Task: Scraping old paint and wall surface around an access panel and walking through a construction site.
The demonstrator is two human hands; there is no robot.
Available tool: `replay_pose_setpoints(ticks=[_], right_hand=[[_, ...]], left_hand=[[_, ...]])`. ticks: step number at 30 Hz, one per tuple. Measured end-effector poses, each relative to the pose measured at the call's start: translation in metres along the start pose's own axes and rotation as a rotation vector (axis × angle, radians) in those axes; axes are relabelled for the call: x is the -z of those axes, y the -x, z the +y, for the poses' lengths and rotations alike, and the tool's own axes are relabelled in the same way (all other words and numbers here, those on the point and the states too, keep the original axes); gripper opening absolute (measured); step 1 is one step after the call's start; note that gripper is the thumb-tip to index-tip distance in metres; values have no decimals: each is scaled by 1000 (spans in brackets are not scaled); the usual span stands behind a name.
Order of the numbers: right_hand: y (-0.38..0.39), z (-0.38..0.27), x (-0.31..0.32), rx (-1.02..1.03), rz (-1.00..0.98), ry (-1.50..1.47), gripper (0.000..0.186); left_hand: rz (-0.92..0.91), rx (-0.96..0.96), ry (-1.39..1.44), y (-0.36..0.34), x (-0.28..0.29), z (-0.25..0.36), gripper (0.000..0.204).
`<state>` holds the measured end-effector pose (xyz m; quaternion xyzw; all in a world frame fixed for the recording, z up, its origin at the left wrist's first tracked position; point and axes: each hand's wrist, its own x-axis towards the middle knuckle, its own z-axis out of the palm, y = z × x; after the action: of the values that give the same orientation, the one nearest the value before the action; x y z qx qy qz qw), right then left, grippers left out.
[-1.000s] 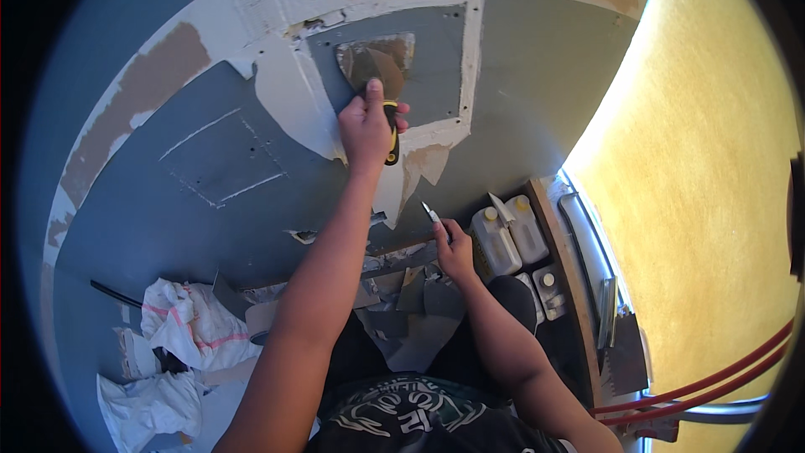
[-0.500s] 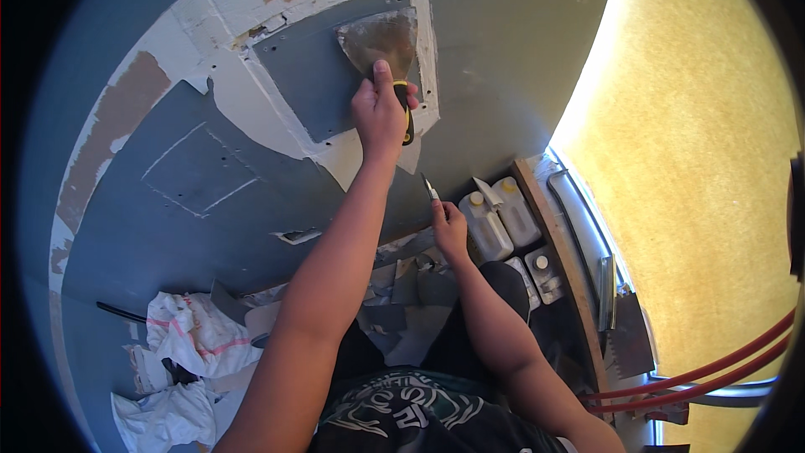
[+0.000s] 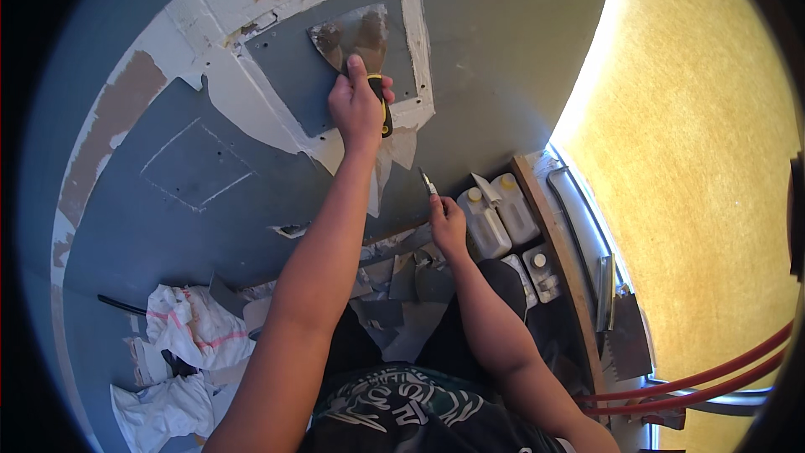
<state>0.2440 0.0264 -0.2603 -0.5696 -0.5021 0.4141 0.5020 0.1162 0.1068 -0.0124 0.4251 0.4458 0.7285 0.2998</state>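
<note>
Head view: left hand (image 3: 359, 109) wrapped round putty knife (image 3: 375, 34), over grey panel (image 3: 289, 63). Right hand (image 3: 448, 222) clasps utility knife (image 3: 428, 184), left of jugs (image 3: 488, 231).

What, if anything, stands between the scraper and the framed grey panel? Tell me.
Nothing visible: the left hand holds the scraper in front of the grey panel. Whether the two touch, I cannot tell.

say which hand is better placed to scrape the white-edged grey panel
Probably the left hand: it holds the wide scraper in front of that panel; the right hand holds a knife lower down.
</note>
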Motion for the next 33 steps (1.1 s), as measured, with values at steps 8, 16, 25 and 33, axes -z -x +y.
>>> replay_pose_setpoints(ticks=[8,16,25,33], right_hand=[[1,-1,2,2,0,-39,46],[0,1,2,32,13,-26,46],[-11,10,3,22,23,-58,43],[-13,12,1,20,31,-67,42]], left_hand=[[22,20,1,1,0,2,51],[46,18,10,0,-1,2,52],[43,16,14,-1,2,0,51],[28,16,54,-1,6,-1,51]])
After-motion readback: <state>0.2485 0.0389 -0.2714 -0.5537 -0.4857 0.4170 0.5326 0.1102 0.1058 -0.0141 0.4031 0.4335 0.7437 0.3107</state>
